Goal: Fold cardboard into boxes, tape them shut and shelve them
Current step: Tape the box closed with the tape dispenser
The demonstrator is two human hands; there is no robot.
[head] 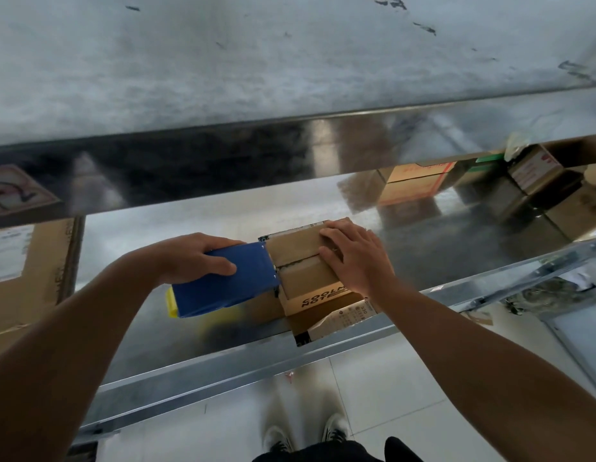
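Observation:
A small brown cardboard box with black print on its front stands on the shiny metal shelf, near the shelf's front edge. Its two top flaps meet along a seam. My right hand lies flat on the right part of the top flaps, fingers straight. My left hand grips a blue tape dispenser with a yellow end, whose front edge touches the box's left side at the seam.
A large cardboard box with a white label fills the shelf's left end. Several boxes stand at the back right. An upper metal shelf overhangs. Tiled floor and my shoes show below.

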